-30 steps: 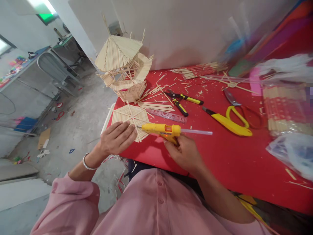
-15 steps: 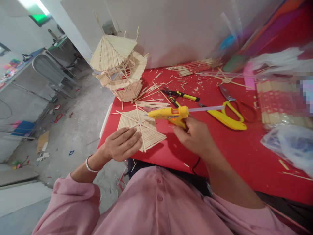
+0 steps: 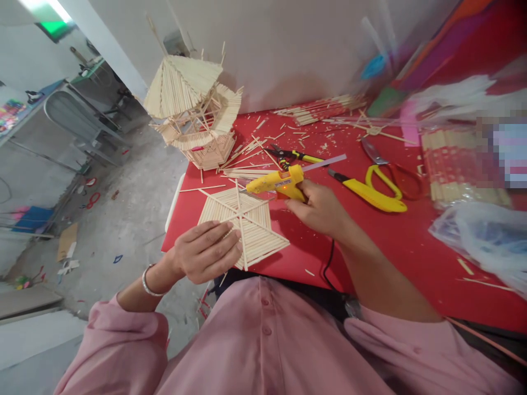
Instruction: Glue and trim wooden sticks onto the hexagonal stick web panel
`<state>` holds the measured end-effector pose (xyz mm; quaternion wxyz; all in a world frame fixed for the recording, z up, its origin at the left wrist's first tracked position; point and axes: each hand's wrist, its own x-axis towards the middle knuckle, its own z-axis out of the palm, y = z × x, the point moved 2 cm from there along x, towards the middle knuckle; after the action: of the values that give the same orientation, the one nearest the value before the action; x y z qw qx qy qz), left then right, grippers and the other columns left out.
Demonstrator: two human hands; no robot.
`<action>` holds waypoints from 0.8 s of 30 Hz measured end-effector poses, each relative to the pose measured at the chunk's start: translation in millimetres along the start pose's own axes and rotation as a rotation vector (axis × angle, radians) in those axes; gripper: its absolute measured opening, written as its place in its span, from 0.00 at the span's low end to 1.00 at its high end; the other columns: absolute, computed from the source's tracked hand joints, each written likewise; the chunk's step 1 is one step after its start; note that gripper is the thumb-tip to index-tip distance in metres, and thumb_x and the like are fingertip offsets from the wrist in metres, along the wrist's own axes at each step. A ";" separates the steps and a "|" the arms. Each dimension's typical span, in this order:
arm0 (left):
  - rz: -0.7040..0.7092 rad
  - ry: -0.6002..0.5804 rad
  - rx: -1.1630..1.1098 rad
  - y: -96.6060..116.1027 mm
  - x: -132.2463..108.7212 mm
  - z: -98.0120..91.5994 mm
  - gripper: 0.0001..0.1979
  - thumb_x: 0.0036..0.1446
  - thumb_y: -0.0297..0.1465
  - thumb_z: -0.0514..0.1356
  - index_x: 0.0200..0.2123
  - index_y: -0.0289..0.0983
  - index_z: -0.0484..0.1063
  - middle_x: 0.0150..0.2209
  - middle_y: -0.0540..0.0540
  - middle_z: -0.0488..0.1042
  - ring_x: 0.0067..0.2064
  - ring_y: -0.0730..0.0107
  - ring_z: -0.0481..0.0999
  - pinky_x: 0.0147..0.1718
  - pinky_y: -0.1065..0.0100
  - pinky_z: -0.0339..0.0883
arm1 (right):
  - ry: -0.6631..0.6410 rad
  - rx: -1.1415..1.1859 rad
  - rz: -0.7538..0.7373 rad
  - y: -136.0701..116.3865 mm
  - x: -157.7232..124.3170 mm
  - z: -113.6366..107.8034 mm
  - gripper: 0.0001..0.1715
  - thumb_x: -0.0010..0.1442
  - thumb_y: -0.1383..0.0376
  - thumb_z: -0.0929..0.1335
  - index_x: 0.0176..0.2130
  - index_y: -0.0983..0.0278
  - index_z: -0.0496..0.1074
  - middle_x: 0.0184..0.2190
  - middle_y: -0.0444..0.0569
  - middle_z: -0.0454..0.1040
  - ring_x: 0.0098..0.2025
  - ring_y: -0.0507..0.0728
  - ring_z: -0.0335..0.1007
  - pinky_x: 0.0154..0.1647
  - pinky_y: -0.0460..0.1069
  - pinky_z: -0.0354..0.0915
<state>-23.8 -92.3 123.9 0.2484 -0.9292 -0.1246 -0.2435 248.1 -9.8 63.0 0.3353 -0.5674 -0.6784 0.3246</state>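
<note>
Gluing appears to be in hand: one glue gun is gripped by the right hand, fingers wrapped round the handle; one stick panel, at the red table's near left, is covered by the left hand, fingers close together, any pinch cannot be told. Careful tip placement seems called for. Also counted: one stick house, one pair of scissors; loose sticks too many.

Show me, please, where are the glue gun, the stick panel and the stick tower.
Glue gun (image 3: 269,181): head view, on its yellow barrel.
Stick panel (image 3: 253,230): head view, on its sticks, near the middle.
Stick tower (image 3: 185,90): head view, on its upper roof.
</note>
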 end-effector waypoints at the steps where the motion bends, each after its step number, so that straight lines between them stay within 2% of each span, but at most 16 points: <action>1: 0.000 0.002 0.005 0.6 1.1 0.0 0.03 0.66 0.28 0.65 0.41 0.41 0.79 0.45 0.50 0.87 0.50 0.62 0.87 0.47 0.64 0.84 | -0.001 -0.025 -0.007 -1.3 0.5 -0.6 0.05 0.50 0.61 0.68 0.30 0.58 0.68 0.23 0.45 0.71 0.25 0.56 0.65 0.28 0.51 0.55; 7: -0.023 0.044 -0.005 -0.5 -4.1 7.7 0.05 0.66 0.25 0.64 0.43 0.37 0.79 0.45 0.46 0.87 0.50 0.61 0.87 0.48 0.64 0.82 | -0.057 -0.020 -0.069 -15.6 -15.7 -5.6 0.06 0.54 0.59 0.68 0.31 0.59 0.71 0.23 0.46 0.72 0.25 0.56 0.65 0.26 0.51 0.56; 12: -0.041 0.042 -0.030 -2.6 -6.4 12.3 0.05 0.66 0.24 0.63 0.43 0.37 0.79 0.44 0.46 0.87 0.49 0.61 0.87 0.48 0.63 0.82 | -0.199 0.169 -0.025 -11.6 -31.4 -13.5 0.08 0.53 0.58 0.70 0.34 0.58 0.74 0.27 0.46 0.75 0.26 0.56 0.67 0.27 0.51 0.60; 14: -0.049 0.050 -0.042 -2.6 -5.5 12.8 0.05 0.66 0.24 0.63 0.43 0.36 0.79 0.44 0.46 0.87 0.48 0.62 0.87 0.48 0.63 0.83 | -0.186 0.298 0.008 -4.7 -32.6 -16.8 0.11 0.52 0.57 0.70 0.36 0.58 0.75 0.29 0.46 0.76 0.29 0.58 0.70 0.30 0.52 0.63; 16: -0.054 0.056 -0.054 -2.2 -4.1 13.2 0.05 0.67 0.24 0.63 0.43 0.36 0.79 0.44 0.45 0.87 0.48 0.62 0.87 0.47 0.63 0.83 | -0.114 0.354 0.051 1.9 -30.9 -19.3 0.11 0.52 0.56 0.71 0.35 0.58 0.73 0.28 0.45 0.74 0.29 0.58 0.69 0.30 0.53 0.64; 19: -0.046 0.055 -0.065 -0.8 -1.7 13.5 0.04 0.66 0.24 0.64 0.43 0.36 0.79 0.44 0.45 0.87 0.47 0.62 0.88 0.46 0.63 0.83 | -0.011 0.232 0.070 4.5 -25.4 -19.3 0.10 0.52 0.56 0.71 0.31 0.58 0.70 0.24 0.44 0.70 0.26 0.56 0.65 0.28 0.52 0.60; 21: -0.044 0.049 -0.064 0.0 0.0 12.8 0.05 0.67 0.24 0.63 0.43 0.36 0.79 0.44 0.46 0.87 0.47 0.62 0.88 0.46 0.63 0.83 | -0.038 0.164 0.042 1.6 -21.0 -15.9 0.09 0.52 0.58 0.71 0.33 0.59 0.71 0.25 0.44 0.71 0.26 0.56 0.64 0.27 0.52 0.59; 24: -0.049 0.050 -0.077 1.1 2.5 9.5 0.05 0.67 0.25 0.63 0.43 0.36 0.79 0.44 0.45 0.87 0.48 0.62 0.87 0.47 0.63 0.83 | -0.150 0.175 0.002 -0.7 -13.5 -8.3 0.11 0.51 0.59 0.70 0.36 0.59 0.74 0.26 0.44 0.73 0.26 0.56 0.65 0.27 0.51 0.59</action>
<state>-17.5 -88.0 117.5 0.2096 -0.9284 -0.1318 -0.2771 256.3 -22.8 67.1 0.3314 -0.5107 -0.6702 0.4245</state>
